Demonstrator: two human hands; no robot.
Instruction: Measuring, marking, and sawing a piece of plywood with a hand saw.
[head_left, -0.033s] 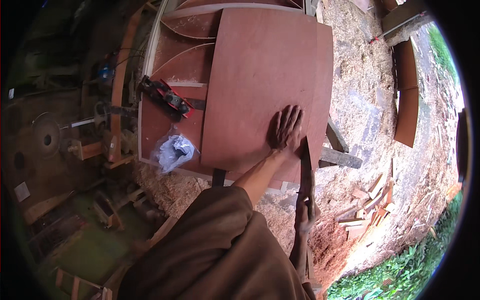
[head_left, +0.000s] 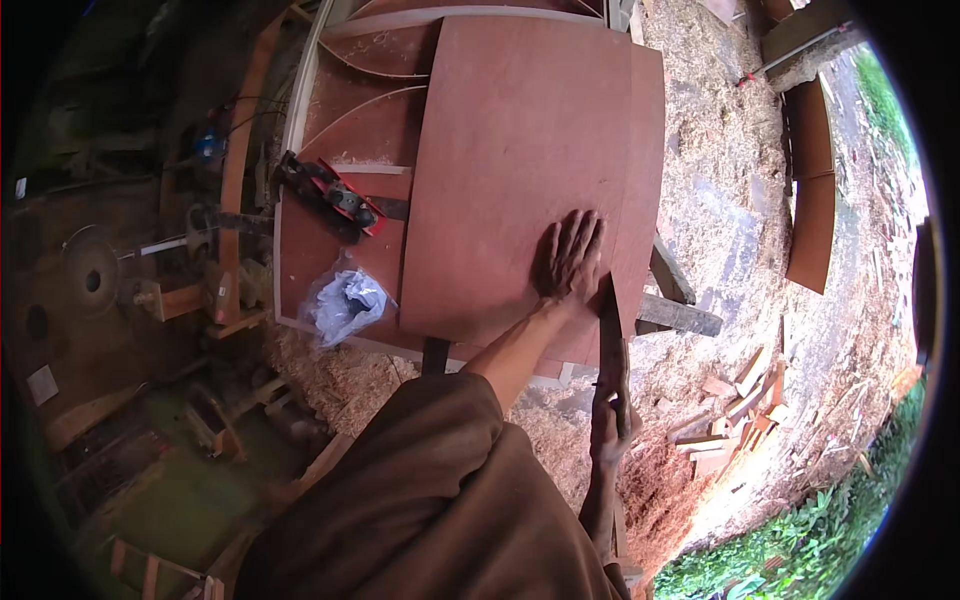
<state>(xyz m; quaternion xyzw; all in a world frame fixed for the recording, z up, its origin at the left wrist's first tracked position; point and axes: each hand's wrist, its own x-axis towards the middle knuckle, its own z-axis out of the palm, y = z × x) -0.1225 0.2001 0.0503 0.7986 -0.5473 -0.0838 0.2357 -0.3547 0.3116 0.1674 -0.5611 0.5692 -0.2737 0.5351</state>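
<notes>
A reddish-brown plywood sheet (head_left: 520,130) lies over a wooden frame. My left hand (head_left: 574,258) presses flat on the sheet near its right side, fingers stretched out and pointing away from me. Just right of that hand, the dark blade of a handsaw (head_left: 612,325) stands on edge at the sheet's near right part, along a line that sets off a strip. My right hand (head_left: 606,425) is below the sheet's near edge, wrapped round the saw's handle. The handle is mostly hidden by the fingers.
A red and black power tool (head_left: 345,200) and a crumpled clear plastic bag (head_left: 348,305) rest on the frame's left part. Wooden supports (head_left: 680,314) jut out at the right. Offcuts (head_left: 735,415) lie on the shavings-covered ground (head_left: 720,150). Dim machinery (head_left: 95,280) stands at left.
</notes>
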